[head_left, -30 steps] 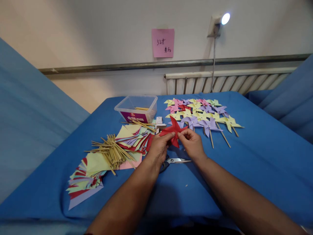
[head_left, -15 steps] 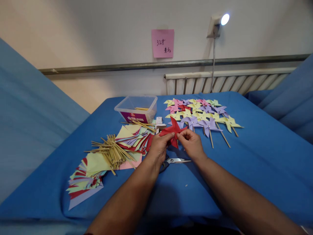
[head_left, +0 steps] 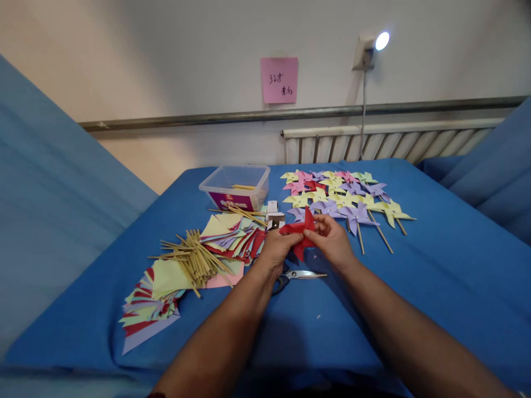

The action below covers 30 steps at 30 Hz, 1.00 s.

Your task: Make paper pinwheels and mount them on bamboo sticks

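Both my hands hold a red paper pinwheel point(head_left: 302, 229) above the blue table point(head_left: 435, 287). My left hand point(head_left: 277, 251) pinches its left side with closed fingers. My right hand point(head_left: 332, 237) pinches its right side, fingers curled on the paper. Scissors point(head_left: 301, 275) lie on the cloth just below my hands. Finished pinwheels point(head_left: 344, 196) on sticks, in yellow, purple and pink, lie in rows beyond my right hand.
A heap of wooden sticks point(head_left: 194, 257) rests on cut coloured paper squares point(head_left: 232, 235) to the left, with another paper pile point(head_left: 151, 304) nearer. A clear plastic box point(head_left: 234, 185) stands at the back. A small white box point(head_left: 274, 218) lies beside it.
The red pinwheel has folded in closer between my hands and looks smaller. The view has shifted slightly downward.
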Tool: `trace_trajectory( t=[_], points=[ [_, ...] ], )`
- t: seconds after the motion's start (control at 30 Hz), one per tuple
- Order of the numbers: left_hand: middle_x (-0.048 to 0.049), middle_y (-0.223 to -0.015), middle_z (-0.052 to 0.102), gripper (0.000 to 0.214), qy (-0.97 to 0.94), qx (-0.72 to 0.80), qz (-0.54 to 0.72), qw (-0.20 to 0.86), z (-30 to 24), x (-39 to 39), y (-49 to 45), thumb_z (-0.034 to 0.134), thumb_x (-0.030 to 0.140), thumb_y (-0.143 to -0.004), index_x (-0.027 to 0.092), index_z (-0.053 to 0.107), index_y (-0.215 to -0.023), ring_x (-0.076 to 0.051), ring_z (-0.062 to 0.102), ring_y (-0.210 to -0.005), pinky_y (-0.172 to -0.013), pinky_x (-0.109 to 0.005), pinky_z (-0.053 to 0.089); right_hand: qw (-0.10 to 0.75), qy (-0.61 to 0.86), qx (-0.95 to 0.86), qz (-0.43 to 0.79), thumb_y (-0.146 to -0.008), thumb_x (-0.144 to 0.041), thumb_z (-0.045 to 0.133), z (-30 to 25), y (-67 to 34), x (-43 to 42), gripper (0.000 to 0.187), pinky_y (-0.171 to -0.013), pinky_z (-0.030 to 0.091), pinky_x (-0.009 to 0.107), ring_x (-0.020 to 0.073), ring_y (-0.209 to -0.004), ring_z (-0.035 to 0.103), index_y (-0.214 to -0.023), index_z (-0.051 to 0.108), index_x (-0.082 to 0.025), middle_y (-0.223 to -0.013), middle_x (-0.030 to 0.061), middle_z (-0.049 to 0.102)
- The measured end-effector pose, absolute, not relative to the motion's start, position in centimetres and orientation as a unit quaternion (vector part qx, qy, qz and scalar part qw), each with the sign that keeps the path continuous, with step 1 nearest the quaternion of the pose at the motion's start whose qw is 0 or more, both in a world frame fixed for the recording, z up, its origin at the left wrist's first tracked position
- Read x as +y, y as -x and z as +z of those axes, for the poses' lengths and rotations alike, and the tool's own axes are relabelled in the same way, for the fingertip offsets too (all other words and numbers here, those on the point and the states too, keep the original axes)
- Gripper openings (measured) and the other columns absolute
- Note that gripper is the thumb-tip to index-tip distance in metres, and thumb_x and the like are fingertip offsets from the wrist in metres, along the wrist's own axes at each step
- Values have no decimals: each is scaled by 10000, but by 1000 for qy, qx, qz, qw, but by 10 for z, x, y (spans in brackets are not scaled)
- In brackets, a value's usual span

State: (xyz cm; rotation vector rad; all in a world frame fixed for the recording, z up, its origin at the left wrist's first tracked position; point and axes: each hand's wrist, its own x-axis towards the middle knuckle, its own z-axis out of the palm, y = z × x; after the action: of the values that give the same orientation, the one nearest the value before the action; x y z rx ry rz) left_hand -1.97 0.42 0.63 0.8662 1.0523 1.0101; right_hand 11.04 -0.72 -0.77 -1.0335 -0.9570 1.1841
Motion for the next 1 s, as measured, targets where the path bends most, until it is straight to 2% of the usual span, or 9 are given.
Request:
trace_trajectory(
  t=[0.1, 0.3, 0.4, 0.53, 0.67, 0.9, 1.0],
  points=[
    [-73, -760, 728, 300, -378, 457, 452, 666, 9, 3, 19, 794, 211, -511, 121, 748, -793, -158, 638, -622, -664, -275, 494, 600, 440, -410, 527, -586, -371, 811, -7, -111, -6, 438, -630, 517, 296, 154, -610, 651, -901, 563, -195, -693, -18, 694],
    [-50, -705, 713, 242, -403, 468, 459, 638, 10, 3, 20, 789, 227, -548, 131, 740, -764, -128, 602, -553, -584, -243, 464, 605, 428, -395, 543, -575, -373, 817, -10, -110, -4, 411, -617, 500, 268, 129, -579, 637, -834, 558, -188, -678, -28, 690],
    [-45, -670, 700, 229, -422, 475, 461, 619, 10, 5, 22, 790, 218, -545, 125, 736, -747, -130, 596, -531, -563, -243, 461, 612, 425, -392, 540, -584, -384, 811, -10, -109, -4, 409, -643, 504, 277, 133, -610, 638, -854, 574, -188, -706, -19, 692],
    [-43, -718, 717, 239, -368, 464, 548, 591, 17, 14, 32, 801, 194, -528, 127, 727, -744, -136, 627, -581, -616, -251, 490, 633, 459, -394, 483, -681, -421, 744, -9, -113, -5, 353, -677, 492, 277, 136, -673, 633, -917, 627, -187, -741, -1, 685],
    [-30, -689, 706, 207, -275, 401, 657, 577, 30, 26, 48, 807, 164, -530, 115, 695, -697, -130, 639, -608, -652, -251, 512, 631, 481, -401, 458, -704, -423, 717, -14, -115, -1, 290, -682, 485, 278, 138, -686, 622, -851, 656, -181, -766, 20, 689],
    [-16, -698, 711, 169, -189, 342, 722, 570, 41, 32, 59, 755, 71, -560, 120, 680, -703, -119, 663, -636, -667, -220, 529, 549, 519, -542, 368, -795, -361, 620, -39, -107, 1, 211, -607, 464, 273, 155, -648, 597, -876, 710, -188, -751, 25, 672],
    [-13, -690, 710, 150, -185, 339, 724, 571, 41, 32, 58, 749, 75, -576, 124, 677, -698, -117, 662, -632, -641, -213, 525, 478, 539, -632, 287, -829, -285, 569, -39, -97, 3, 192, -688, 479, 283, 172, -753, 630, -904, 725, -203, -848, 45, 681]
  ],
)
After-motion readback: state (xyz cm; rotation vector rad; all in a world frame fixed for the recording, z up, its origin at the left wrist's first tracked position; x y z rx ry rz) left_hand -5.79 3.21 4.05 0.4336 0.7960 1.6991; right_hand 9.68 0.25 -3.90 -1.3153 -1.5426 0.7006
